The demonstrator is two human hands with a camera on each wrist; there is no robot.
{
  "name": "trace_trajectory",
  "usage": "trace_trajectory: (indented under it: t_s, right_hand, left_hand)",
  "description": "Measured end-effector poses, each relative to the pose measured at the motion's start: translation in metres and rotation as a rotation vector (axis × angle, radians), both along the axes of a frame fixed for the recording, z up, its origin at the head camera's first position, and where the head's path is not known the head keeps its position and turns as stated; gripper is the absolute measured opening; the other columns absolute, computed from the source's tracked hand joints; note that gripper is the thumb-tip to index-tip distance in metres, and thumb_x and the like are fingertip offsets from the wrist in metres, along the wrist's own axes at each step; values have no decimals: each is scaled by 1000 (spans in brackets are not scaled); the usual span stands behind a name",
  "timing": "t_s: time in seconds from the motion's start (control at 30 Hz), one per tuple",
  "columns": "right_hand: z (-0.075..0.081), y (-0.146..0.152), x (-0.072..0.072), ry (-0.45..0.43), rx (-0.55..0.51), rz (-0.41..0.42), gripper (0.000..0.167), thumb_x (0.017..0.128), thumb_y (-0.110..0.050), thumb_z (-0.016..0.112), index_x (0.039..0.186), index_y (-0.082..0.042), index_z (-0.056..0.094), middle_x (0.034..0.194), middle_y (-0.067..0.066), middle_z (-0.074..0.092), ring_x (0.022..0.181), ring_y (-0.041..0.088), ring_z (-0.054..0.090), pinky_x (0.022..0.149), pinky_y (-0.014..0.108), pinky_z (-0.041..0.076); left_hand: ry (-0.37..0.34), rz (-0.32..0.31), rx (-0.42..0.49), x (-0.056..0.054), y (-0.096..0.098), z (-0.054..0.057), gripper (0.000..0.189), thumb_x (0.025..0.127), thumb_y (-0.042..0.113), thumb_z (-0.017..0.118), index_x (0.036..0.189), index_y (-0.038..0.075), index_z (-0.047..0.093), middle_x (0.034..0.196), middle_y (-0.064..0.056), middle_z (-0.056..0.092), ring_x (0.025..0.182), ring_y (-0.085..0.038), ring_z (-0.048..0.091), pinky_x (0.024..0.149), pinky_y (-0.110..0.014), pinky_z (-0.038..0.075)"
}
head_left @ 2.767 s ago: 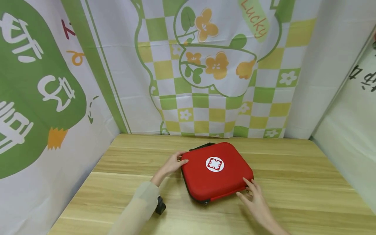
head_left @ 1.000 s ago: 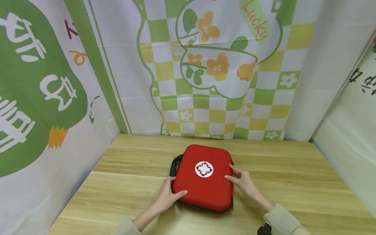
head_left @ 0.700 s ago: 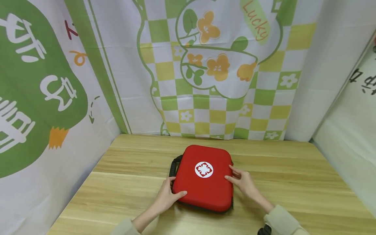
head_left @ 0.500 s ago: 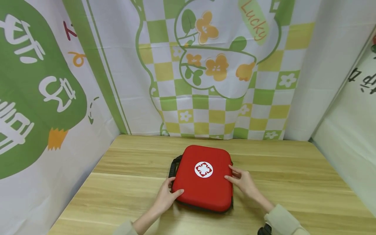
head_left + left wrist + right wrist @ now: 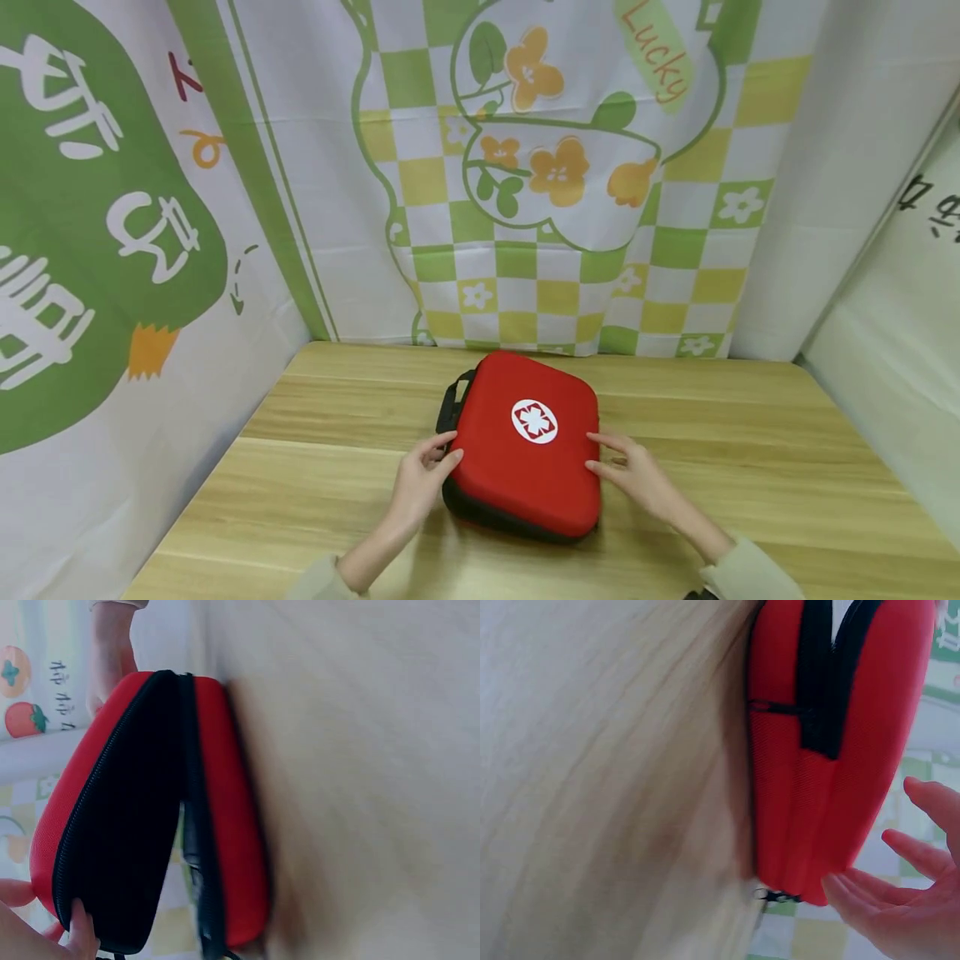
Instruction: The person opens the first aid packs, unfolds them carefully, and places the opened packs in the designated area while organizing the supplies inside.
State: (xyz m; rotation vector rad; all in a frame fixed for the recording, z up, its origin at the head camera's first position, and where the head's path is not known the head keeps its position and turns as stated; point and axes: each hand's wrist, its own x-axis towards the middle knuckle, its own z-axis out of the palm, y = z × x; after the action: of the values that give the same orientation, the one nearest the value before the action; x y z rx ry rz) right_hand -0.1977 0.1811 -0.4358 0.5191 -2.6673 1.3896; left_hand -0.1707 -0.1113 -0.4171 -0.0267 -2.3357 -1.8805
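A red first aid case [image 5: 525, 467] with a white round emblem lies on the table, its black handle [image 5: 450, 406] to the left. The lid is tilted up on its left side; the left wrist view shows a dark gap between lid [image 5: 112, 795] and base [image 5: 229, 817], with zip teeth along the rims. My left hand [image 5: 415, 483] pinches the lid's left edge between thumb and fingers. At the case's right side, my right hand [image 5: 637, 477] touches the red edge with its fingers extended. In the right wrist view several of its fingers stand apart from the case. The contents are hidden.
The wooden table [image 5: 750, 467] extends around the case on all sides. A patterned cloth [image 5: 555, 308] hangs behind the table's back edge, and printed cloths close in the left and right sides. Zip pulls [image 5: 780, 896] hang at the case's corner.
The case has been turned, so its handle went from the back to the left. Over the last half second my left hand has raised the left side of the lid.
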Motion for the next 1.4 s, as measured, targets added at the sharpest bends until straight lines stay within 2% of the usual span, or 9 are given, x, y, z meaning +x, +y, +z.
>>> trace_trajectory:
  t_s: [0.23, 0.47, 0.63, 0.83, 0.97, 1.1, 1.27, 1.33, 1.4]
  right_hand:
    - [22, -11, 17, 222, 108, 25, 38, 75, -15, 69, 110, -2, 61, 113, 16, 55, 103, 31, 52, 80, 42, 45]
    - [43, -29, 38, 507, 101, 93, 45, 66, -9, 75, 108, -3, 61, 110, 12, 56, 99, 24, 53, 86, 13, 37]
    - [56, -38, 49, 473, 99, 115, 54, 69, -16, 75, 119, -7, 54, 118, 8, 51, 103, 21, 49, 76, 29, 49]
    - [64, -41, 54, 411, 92, 126, 72, 66, -15, 77, 129, -10, 44, 127, 13, 41, 113, 27, 40, 75, 44, 48]
    - [71, -39, 54, 469, 99, 116, 74, 65, -21, 78, 130, -11, 43, 131, 18, 36, 114, 30, 39, 75, 44, 48]
    - [78, -37, 52, 553, 112, 114, 67, 71, -38, 70, 128, -11, 46, 133, 21, 34, 116, 32, 37, 76, 44, 47]
    - [85, -34, 49, 602, 123, 60, 63, 73, -50, 61, 124, -13, 52, 133, 21, 34, 116, 34, 35, 84, 40, 43]
    - [87, -31, 48, 606, 121, 29, 61, 72, -46, 65, 122, -12, 53, 133, 20, 34, 116, 35, 35, 84, 42, 42]
    - [88, -28, 49, 593, 114, 10, 60, 70, -37, 72, 121, -12, 53, 133, 20, 34, 116, 36, 35, 80, 49, 41]
  left_hand:
    - [61, -54, 80, 1, 8, 19, 29, 81, 10, 62, 107, -2, 62, 111, -14, 51, 95, -20, 51, 83, -20, 42]
    - [169, -131, 146, 4, 22, 37, 24, 77, 0, 63, 100, -7, 63, 105, -17, 52, 78, -7, 55, 75, -17, 45]
    - [202, -219, 190, 4, 34, 47, 23, 77, -3, 63, 99, -9, 63, 106, -17, 52, 78, -8, 56, 72, -18, 47]
    - [233, -313, 170, 4, 47, 55, 24, 78, 0, 63, 100, -9, 62, 109, -17, 52, 82, -16, 58, 72, -25, 50]
    - [266, -377, 133, 1, 55, 57, 24, 80, 2, 61, 103, -6, 62, 113, -15, 51, 84, -18, 58, 70, -26, 50]
    - [361, -438, 67, -3, 61, 59, 25, 82, 5, 61, 105, -3, 61, 114, -13, 53, 89, -24, 57, 73, -27, 49]
    - [452, -635, -24, -9, 66, 59, 32, 85, 5, 56, 116, 0, 55, 125, -11, 48, 107, -25, 50, 81, -32, 46]
    - [456, -709, -72, -10, 67, 59, 34, 87, 6, 53, 121, 2, 52, 131, -8, 45, 115, -20, 45, 85, -34, 44]
    - [444, -745, -117, -11, 66, 58, 34, 89, 9, 51, 123, 4, 51, 133, -6, 43, 119, -15, 41, 87, -34, 42]
